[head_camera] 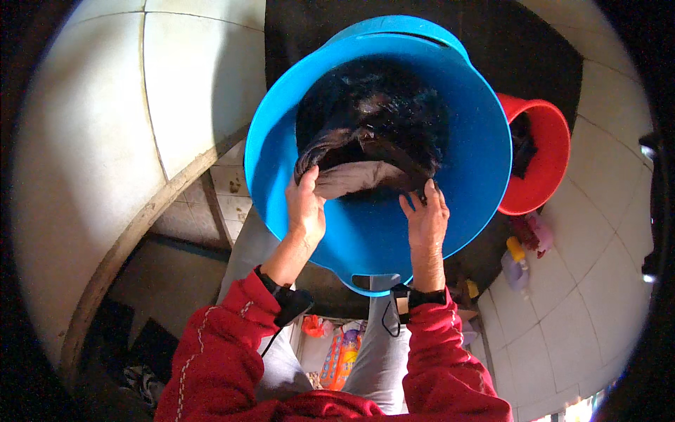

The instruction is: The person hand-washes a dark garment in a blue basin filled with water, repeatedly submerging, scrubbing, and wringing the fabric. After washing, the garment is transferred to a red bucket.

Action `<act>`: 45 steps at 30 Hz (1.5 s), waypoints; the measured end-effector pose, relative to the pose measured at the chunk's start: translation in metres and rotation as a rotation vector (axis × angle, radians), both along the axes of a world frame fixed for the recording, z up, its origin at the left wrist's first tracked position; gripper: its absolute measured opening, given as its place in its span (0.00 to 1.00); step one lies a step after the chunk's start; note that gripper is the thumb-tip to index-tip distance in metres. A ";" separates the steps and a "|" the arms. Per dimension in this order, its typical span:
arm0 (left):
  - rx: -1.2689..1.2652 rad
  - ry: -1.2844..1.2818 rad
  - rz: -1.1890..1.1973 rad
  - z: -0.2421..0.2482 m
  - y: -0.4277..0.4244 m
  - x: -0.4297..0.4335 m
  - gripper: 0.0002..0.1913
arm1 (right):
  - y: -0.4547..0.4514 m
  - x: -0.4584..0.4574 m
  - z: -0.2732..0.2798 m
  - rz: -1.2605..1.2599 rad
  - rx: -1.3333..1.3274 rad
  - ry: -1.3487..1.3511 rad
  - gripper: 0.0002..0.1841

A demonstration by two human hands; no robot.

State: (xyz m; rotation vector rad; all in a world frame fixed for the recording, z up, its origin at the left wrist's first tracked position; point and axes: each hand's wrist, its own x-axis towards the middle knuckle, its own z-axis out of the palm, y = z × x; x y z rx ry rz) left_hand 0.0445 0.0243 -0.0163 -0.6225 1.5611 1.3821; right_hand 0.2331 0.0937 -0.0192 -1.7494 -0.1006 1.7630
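Note:
A large blue plastic tub (477,158) stands in front of me, with dark wet cloth and what looks like water in its bottom. My left hand (307,211) pinches the left end of a dark garment's edge (364,174), thumb on top. That edge looks like a waistband or wide opening, with a paler brownish inner side turned towards me. The right end of the same edge is between the fingers of my right hand (428,219). Between my hands the opening gapes, and the rest of the garment runs down into the dark contents, where its shape is lost.
Right of the tub stands a red bucket (551,169) with dark cloth inside. A yellow-capped bottle (516,264) and a pink package (538,235) lie near the tiled wall (590,221). An orange packet (343,356) shows between my legs. A tiled ledge (179,184) rises at left.

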 end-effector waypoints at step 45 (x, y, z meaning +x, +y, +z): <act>0.273 0.132 -0.789 0.021 0.004 -0.010 0.37 | -0.006 0.011 0.077 1.076 0.620 0.177 0.07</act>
